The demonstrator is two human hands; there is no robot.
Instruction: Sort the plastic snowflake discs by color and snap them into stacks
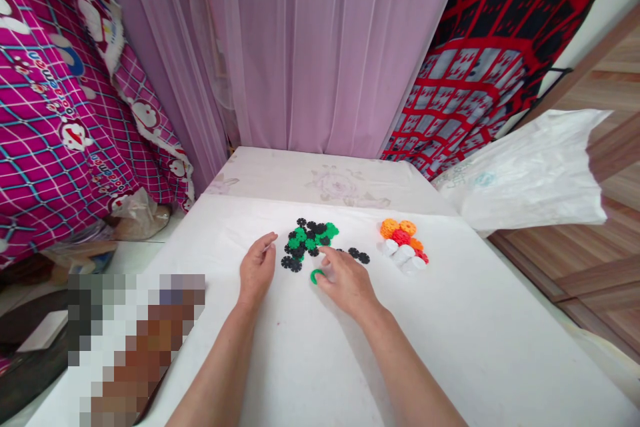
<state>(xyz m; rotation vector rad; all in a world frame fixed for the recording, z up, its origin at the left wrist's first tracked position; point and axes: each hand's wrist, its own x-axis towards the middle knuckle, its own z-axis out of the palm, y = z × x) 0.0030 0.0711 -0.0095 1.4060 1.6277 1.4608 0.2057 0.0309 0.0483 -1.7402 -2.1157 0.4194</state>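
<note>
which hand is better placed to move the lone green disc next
Probably the right hand: its thumb is at the green disc, while the left hand is farther away, left of the black and green pile.

Through my remote feed I count two bare hands, one left hand [258,268] and one right hand [349,278], at one table [300,353], with one separate green disc [315,276] and one jumbled pile of black and green discs [299,235], overlapping too much for me to number. Farther right I make out at least two black discs [354,252] in a short line, then at least three orange discs [407,227], two red discs [400,237] and three white discs [404,254]. Around these I count one white bag [530,173], one clear bag [143,213] and one lilac curtain [300,47].
</note>
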